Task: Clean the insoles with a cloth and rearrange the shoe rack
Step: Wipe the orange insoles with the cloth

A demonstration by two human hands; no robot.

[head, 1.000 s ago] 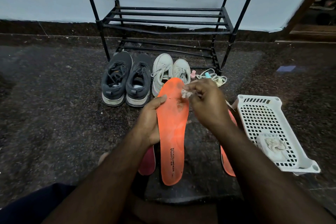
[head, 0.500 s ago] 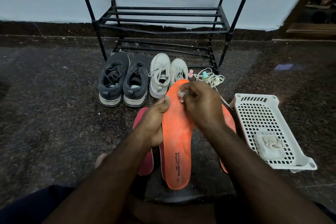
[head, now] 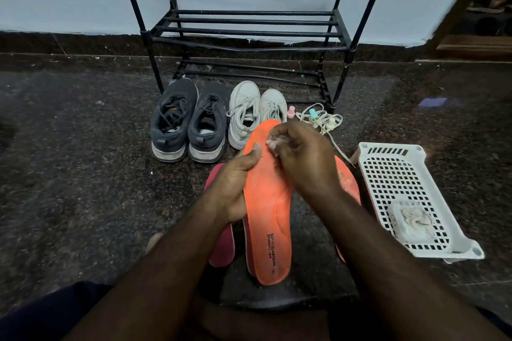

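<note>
Our hands on the orange insole (head: 267,210)

Our left hand (head: 235,183) grips its edge; our right hand (head: 300,158) pinches a cloth (head: 273,144) against it. The white basket (head: 399,174) holds crumpled cloth (head: 412,223).

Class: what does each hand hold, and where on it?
The left hand grips the orange insole by its left edge. The right hand pinches a small white cloth against its toe end.

Both forearms are showing bare, with no sleeves, watch or rings on the left hand (head: 232,185) or right hand (head: 302,158). Dark navy clothing (head: 52,310) is covering the lap.
</note>
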